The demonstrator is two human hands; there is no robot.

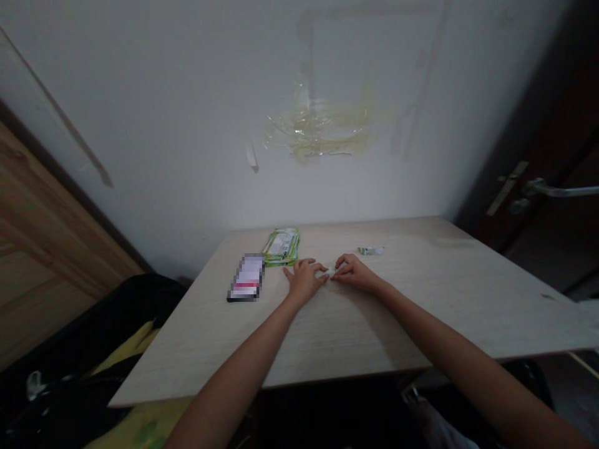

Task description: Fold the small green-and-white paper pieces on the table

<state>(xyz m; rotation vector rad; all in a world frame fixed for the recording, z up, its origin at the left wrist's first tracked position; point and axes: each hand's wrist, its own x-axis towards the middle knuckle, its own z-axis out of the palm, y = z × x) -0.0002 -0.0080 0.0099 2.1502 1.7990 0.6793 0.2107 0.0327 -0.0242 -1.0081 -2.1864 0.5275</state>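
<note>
On the pale table (322, 349), near its middle, one small whitish piece (331, 272) is between the two hands. The left hand (305, 280) and the right hand (358, 273) both hold it with narrow fingertips, while the outer fingers of the left are spread. What exactly the piece is, I cannot tell, because the fingers partly cover it. It could tear or slip, I think, if the two hands pull unevenly, since the grip is only at the tips. I count one phone (248, 277), lying beside one pile of green packets (282, 245), whose number I cannot count, and one small wrapper (371, 251) beyond the right hand
</note>
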